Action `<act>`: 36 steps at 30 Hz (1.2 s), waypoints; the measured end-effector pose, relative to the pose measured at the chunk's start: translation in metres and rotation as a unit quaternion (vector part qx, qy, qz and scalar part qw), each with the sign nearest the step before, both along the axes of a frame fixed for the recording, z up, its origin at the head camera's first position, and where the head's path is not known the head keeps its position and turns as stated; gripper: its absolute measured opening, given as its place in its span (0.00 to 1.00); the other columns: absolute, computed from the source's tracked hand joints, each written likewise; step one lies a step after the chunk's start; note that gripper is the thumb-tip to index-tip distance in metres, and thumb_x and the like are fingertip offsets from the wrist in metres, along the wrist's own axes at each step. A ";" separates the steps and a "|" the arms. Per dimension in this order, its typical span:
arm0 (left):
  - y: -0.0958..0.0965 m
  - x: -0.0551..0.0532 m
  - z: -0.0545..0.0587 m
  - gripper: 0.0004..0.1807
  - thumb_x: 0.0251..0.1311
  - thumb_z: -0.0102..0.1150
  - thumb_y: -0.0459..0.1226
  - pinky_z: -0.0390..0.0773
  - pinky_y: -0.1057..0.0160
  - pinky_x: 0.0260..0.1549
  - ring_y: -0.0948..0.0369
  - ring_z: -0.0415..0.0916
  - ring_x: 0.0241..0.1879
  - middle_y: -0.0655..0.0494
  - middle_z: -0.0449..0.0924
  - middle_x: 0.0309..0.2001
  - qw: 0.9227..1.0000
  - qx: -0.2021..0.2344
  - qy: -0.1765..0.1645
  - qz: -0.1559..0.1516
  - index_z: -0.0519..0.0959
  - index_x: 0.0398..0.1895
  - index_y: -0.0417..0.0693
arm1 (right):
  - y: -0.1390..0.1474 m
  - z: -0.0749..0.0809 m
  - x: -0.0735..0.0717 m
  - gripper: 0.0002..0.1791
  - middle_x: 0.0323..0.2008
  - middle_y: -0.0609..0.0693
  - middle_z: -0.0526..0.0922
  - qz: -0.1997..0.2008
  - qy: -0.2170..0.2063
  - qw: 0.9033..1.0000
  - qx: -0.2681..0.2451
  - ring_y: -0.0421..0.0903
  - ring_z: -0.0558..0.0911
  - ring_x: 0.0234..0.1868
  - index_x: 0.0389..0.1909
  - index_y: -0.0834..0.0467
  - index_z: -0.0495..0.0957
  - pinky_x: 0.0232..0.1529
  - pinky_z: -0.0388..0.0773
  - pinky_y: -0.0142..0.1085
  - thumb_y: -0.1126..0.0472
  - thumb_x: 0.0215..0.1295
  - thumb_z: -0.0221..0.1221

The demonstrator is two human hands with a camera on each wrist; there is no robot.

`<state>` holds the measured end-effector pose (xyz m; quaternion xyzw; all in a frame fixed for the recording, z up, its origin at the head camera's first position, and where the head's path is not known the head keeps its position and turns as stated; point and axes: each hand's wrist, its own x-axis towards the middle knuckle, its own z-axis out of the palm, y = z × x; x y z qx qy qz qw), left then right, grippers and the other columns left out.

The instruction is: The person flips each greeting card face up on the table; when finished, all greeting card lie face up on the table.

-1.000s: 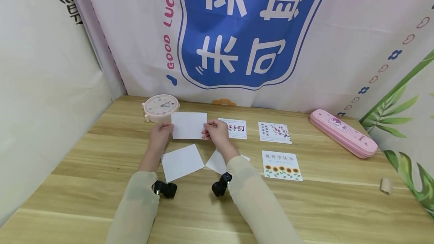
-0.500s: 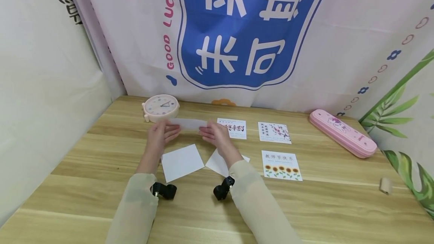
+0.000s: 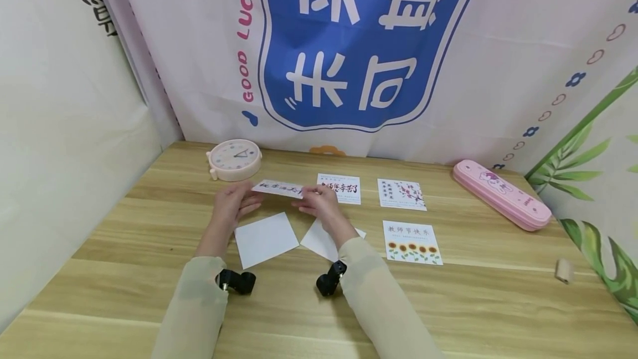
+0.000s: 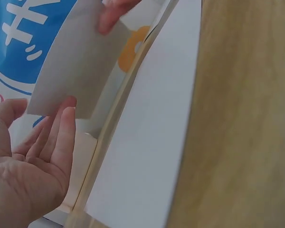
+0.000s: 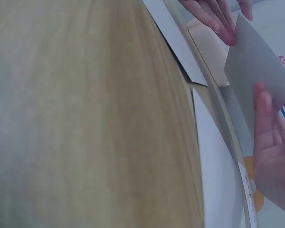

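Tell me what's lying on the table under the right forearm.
A white card lies there, blank side up, next to another blank card. The right forearm covers its middle, so only its left part and a right corner show; its underside is hidden.

A staged desk booth: printed banners (image 3: 359, 43) wall in a wooden counter (image 3: 448, 303) holding a clock (image 3: 234, 158), a pencil case (image 3: 500, 194) and greeting cards (image 3: 411, 235).

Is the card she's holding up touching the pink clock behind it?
Apart. The head view shows the card held between both hands, with bare tabletop between its far edge and the pink clock.
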<state>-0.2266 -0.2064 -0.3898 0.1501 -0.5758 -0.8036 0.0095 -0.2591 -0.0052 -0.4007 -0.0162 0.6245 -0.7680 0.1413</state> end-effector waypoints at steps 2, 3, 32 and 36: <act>-0.001 0.000 -0.003 0.17 0.55 0.52 0.32 0.74 0.62 0.34 0.56 0.78 0.32 0.51 0.79 0.26 1.000 -0.013 0.001 -0.002 0.67 0.47 0.32 | -0.001 -0.001 0.000 0.13 0.24 0.54 0.76 0.001 0.009 1.000 0.014 0.47 0.79 0.23 0.43 0.69 0.71 0.27 0.75 0.32 0.70 0.56 0.52; -0.001 0.000 -0.004 0.17 0.55 0.52 0.30 0.74 0.63 0.34 0.57 0.78 0.30 0.52 0.79 0.25 1.000 -0.023 0.002 -0.003 0.67 0.47 0.31 | -0.002 -0.001 0.000 0.14 0.21 0.54 0.76 -0.001 0.015 1.000 0.023 0.46 0.79 0.20 0.44 0.68 0.71 0.25 0.75 0.31 0.71 0.56 0.52; -0.005 -0.011 -0.013 0.27 0.48 0.60 0.35 0.65 0.67 0.27 0.60 0.63 0.30 0.48 0.70 0.32 0.916 -0.390 0.046 -0.076 0.67 0.54 0.36 | -0.012 -0.013 -0.011 0.39 0.15 0.51 0.71 0.060 0.069 0.985 0.148 0.42 0.72 0.15 0.63 0.63 0.51 0.18 0.70 0.29 0.71 0.51 0.58; -0.007 -0.016 -0.019 0.27 0.47 0.61 0.35 0.61 0.66 0.20 0.61 0.60 0.22 0.53 0.64 0.22 0.896 -0.432 0.051 -0.093 0.68 0.52 0.34 | -0.013 -0.014 -0.012 0.36 0.17 0.54 0.72 0.048 0.069 0.983 0.162 0.42 0.73 0.15 0.61 0.67 0.53 0.20 0.73 0.30 0.72 0.51 0.57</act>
